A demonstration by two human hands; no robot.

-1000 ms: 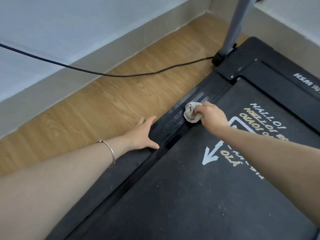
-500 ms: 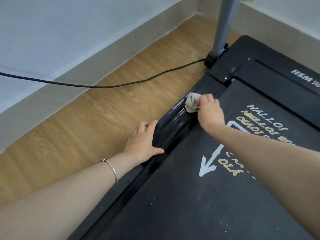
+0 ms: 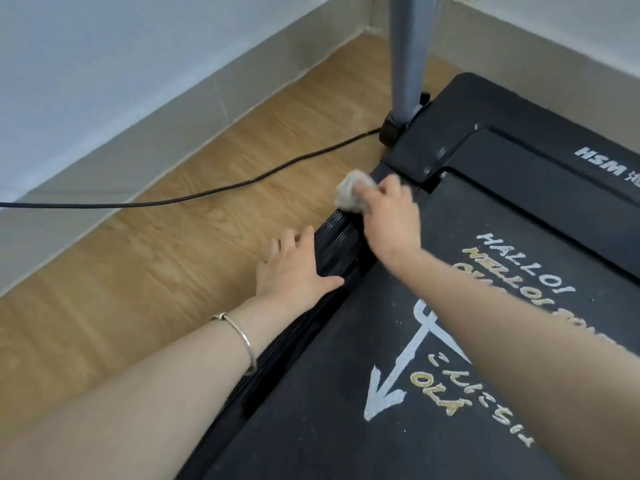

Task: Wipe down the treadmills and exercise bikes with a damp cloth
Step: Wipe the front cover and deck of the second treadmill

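Clutching a crumpled grey cloth (image 3: 353,195) in the right hand (image 3: 391,216), fingers curled round it, and pressing it down on the far end of the left side rail (image 3: 341,247) of the treadmill (image 3: 540,206), just short of the corner of rail and front motor cover (image 3: 446,133). Bracing with the left hand (image 3: 294,268) a little nearer the body on that same rail: flat, relaxed, holding nothing, thumb laid across the ribbed top, fingers spilling over the outer edge toward the wooden floor (image 3: 145,282), thin bracelet (image 3: 242,336) on the wrist. Long axis of the rail straight away from the body, from under the left forearm up to the foot of the grey post (image 3: 408,57); cloth therefore dead ahead of the left hand and in the grasp of the right, clearly the nearer one. Judging by this, wiping the rail lengthwise. Likely next either drawing the cloth back along the rail, with the left hand squarely in the path and needing to lift, or carrying on over the motor cover just beyond. Speckled belt (image 3: 329,410) beside the rail apparently not yet wiped. Worth minding the black cable (image 3: 207,194) on the floor by the post foot
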